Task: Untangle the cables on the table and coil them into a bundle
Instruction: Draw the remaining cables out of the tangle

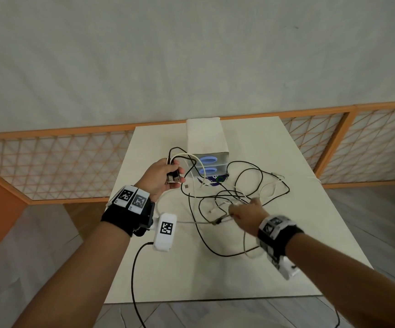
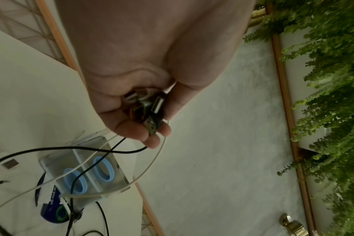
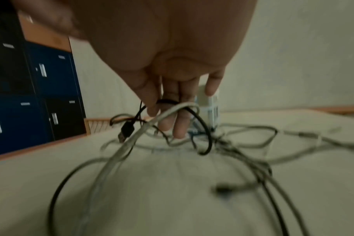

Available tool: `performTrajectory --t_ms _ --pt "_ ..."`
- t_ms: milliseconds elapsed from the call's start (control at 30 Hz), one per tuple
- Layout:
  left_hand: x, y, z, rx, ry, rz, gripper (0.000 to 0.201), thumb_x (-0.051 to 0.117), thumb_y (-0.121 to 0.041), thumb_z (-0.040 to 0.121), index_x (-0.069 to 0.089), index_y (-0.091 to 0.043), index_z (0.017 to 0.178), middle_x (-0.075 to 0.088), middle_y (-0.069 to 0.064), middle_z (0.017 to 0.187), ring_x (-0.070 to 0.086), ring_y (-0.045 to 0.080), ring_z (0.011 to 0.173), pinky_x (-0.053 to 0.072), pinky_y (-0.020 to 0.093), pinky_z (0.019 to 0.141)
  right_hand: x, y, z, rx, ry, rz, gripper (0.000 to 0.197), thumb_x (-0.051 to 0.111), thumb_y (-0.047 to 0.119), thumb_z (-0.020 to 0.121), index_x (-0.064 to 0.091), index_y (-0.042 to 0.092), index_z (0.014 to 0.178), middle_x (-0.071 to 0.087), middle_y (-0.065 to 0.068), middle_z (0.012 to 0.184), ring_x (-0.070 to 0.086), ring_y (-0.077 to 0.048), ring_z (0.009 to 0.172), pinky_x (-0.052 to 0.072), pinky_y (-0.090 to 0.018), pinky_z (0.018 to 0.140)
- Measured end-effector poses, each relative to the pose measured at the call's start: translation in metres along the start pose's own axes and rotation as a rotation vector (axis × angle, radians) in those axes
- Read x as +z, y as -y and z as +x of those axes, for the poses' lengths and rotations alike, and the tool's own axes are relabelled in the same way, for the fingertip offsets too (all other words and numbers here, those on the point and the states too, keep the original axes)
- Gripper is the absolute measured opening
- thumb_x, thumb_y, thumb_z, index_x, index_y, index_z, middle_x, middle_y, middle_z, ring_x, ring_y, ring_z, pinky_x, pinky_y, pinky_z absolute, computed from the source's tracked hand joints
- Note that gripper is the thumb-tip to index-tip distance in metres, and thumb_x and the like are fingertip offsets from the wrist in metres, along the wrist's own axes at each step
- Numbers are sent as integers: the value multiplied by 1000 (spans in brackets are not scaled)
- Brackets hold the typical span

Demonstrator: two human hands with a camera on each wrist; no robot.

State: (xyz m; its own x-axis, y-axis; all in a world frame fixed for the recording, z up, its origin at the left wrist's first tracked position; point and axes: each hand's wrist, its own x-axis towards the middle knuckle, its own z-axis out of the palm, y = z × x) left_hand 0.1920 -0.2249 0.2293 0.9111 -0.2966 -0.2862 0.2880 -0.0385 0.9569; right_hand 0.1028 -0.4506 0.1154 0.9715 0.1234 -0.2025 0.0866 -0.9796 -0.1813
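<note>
Black and white cables (image 1: 236,192) lie tangled across the middle of the white table (image 1: 163,275). My left hand (image 1: 165,176) is raised over the table's left side and grips a bunch of USB plugs (image 2: 152,111), with black and white leads trailing down from it. My right hand (image 1: 246,209) reaches into the tangle. Its fingers (image 3: 178,127) point down, and a white cable (image 3: 168,115) and a black cable (image 3: 202,127) loop around them. A loose black USB plug (image 3: 126,131) hangs beside those fingers.
A clear two-drawer box with blue ring handles (image 1: 209,165) stands at the back of the table, with a blue round item (image 1: 215,179) in front of it. An orange lattice fence (image 1: 49,162) runs behind and beside the table. A black wire (image 1: 135,280) hangs from my left wrist camera.
</note>
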Motion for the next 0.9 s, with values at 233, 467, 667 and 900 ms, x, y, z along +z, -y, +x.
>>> performTrajectory --t_ms 233,467,667,900 --pt "9 5 2 1 35 -13 15 45 -14 97 52 -16 84 58 3 74 61 14 55 47 23 52 -106 9 3 -59 -244 863 19 50 11 86 59 17 70 61 -2 73 60 -14 73 46 -23 78" --pt "16 5 2 12 36 -46 19 43 -17 98 52 -15 82 57 2 69 60 11 52 47 21 48 -127 23 23 65 -192 632 16 40 15 95 55 14 88 46 -1 67 47 -13 52 38 -24 53" --pt "7 6 -1 -10 28 -45 21 42 -16 98 53 -15 79 61 -4 57 59 13 51 45 23 52 -166 29 22 -35 -432 967 21 53 16 82 65 18 65 62 0 78 52 -13 79 36 -26 76" --pt "3 7 -5 -15 46 -85 20 42 -15 98 52 -15 80 61 -4 57 60 12 51 47 20 48 -256 48 -6 -359 -778 1296 28 50 3 81 65 15 62 52 12 47 35 -3 49 27 -13 50"
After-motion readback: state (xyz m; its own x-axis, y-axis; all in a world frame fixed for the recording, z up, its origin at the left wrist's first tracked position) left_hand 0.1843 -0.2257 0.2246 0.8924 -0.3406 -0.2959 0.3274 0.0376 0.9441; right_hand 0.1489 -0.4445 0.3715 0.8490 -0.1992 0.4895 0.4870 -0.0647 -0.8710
